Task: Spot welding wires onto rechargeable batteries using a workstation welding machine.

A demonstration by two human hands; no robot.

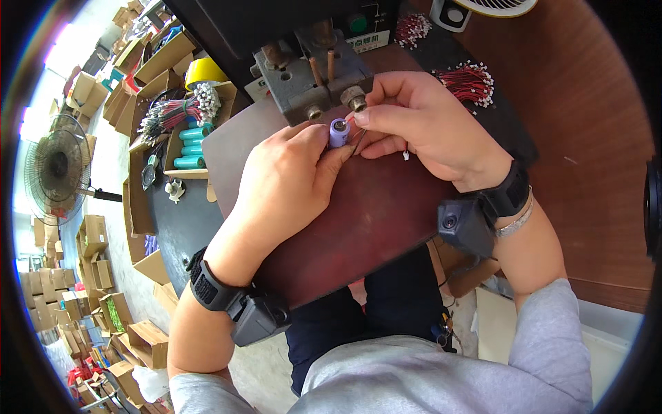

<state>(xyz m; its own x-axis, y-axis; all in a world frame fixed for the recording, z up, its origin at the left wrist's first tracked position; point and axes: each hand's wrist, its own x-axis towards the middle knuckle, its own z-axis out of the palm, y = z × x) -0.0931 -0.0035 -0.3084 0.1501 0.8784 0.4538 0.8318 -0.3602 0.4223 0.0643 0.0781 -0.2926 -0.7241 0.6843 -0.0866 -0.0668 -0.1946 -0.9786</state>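
My left hand is closed on a small purple cylindrical battery cell, its metal end facing up, between thumb and fingers. My right hand pinches a thin lead of red and dark wires against that end of the cell. The lead's white plug hangs below the right fingers. Just beyond both hands is the dark metal head of a spot welder, with two upright copper rods and two bolts on its near side. Whether the wire touches the cell's end cannot be made out.
A reddish-brown board lies under my hands. Bundles of red-and-black leads lie at right. On the left, an open carton holds teal cells beneath another bundle of leads. A standing fan is farther left.
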